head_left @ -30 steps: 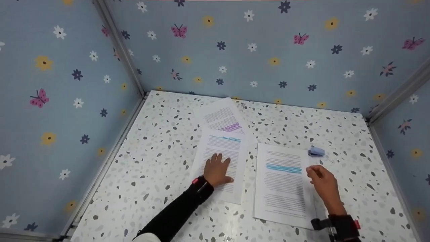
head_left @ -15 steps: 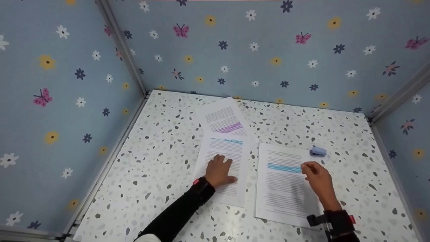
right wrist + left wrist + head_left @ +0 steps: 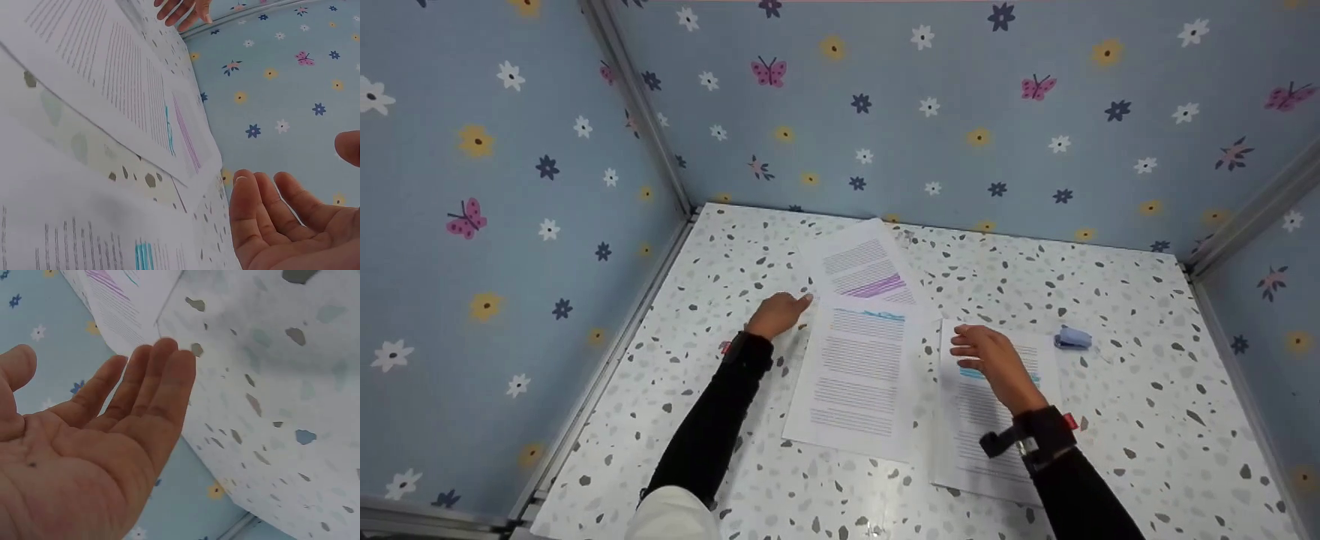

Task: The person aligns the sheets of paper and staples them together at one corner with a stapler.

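My left hand (image 3: 777, 315) is held just left of two overlapping papers, its fingers relaxed and holding nothing in the left wrist view. Closest to it are a printed sheet with purple highlighting (image 3: 864, 259), lying tilted at the back, and a printed sheet with a blue-marked top line (image 3: 859, 375), overlapping it in front. Over the right-hand printed papers (image 3: 997, 465), my right hand (image 3: 996, 364) hovers with loosely bent fingers and nothing in them. It partly covers their blue highlighted band. A small lavender-blue stapler (image 3: 1072, 337) lies beyond these papers' upper right corner.
The white speckled tabletop (image 3: 1140, 390) carries all the papers. Blue flowered panels enclose it, with the back panel (image 3: 945, 150) along the far edge and the side panel (image 3: 510, 262) at left. A narrow strip of tabletop separates the two groups of papers.
My left hand has come off the front left sheet and moved left and back, beside the papers. My right hand has shifted left, from the right papers' edge to above them.
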Demonstrator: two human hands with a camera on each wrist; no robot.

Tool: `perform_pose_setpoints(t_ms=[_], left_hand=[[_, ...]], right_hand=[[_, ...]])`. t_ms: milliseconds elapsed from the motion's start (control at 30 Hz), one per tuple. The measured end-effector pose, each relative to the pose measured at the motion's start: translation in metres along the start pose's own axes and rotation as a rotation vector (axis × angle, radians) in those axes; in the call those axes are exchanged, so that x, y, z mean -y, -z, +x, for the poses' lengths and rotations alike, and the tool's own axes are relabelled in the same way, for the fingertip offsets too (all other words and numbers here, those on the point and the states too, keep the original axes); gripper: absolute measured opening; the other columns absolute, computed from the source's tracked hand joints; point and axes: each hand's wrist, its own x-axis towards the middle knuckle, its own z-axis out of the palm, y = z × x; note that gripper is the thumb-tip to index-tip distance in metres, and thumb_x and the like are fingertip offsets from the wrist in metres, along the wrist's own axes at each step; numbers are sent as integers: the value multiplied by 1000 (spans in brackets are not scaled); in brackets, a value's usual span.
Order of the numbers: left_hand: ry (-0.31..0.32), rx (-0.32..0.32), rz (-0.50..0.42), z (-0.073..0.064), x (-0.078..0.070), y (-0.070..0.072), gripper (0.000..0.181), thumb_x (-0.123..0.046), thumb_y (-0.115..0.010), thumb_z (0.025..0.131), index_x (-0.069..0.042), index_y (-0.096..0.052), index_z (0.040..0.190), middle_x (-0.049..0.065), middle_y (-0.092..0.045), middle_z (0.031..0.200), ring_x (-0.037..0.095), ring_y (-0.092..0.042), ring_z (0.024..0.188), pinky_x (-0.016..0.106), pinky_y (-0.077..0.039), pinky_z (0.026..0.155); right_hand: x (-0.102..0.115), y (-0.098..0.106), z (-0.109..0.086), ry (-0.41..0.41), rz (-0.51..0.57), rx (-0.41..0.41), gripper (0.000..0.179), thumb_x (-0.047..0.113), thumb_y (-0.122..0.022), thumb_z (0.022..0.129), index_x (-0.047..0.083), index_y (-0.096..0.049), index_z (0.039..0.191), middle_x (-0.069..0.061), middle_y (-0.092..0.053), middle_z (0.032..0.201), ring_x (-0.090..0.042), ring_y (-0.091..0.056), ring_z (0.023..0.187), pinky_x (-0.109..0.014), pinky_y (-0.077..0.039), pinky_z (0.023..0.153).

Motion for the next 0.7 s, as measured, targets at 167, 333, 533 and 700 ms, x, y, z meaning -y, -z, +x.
perform_pose_setpoints(t_ms=[167, 333, 533, 700], left_hand=[[147, 85, -138, 3, 17, 1, 64, -50, -40, 108, 8, -66, 97, 15, -66, 84, 20, -58, 68, 34, -50, 69], [258, 165, -456, 3, 25, -9, 55, -47, -42, 108, 4, -57, 96, 7, -53, 84, 13, -48, 65, 28, -44, 62], [307, 139, -586, 3, 24, -13, 52, -43, -44, 109, 8, -55, 103, 10, -49, 86, 13, -46, 64, 27, -44, 60], [319, 145, -595, 5, 24, -14, 56, -43, -45, 108, 11, -56, 107, 11, -51, 87, 14, -49, 65, 27, -46, 60]], right_hand=[[-11, -20, 18, -76, 123, 54, 59, 36, -48, 108, -10, -43, 145, -31, -46, 142, -43, -48, 130, -44, -44, 107], [-26, -32, 28, -169, 140, 45, 60, 35, -50, 107, -15, -45, 140, -30, -52, 136, -40, -52, 127, -45, -42, 110], [-33, -35, 33, -217, 141, 18, 56, 29, -49, 108, -16, -45, 140, -30, -53, 134, -39, -54, 126, -44, -42, 110], [-32, -33, 34, -222, 119, 25, 55, 28, -48, 108, -16, -44, 141, -32, -52, 135, -40, -53, 127, -44, -43, 109]])
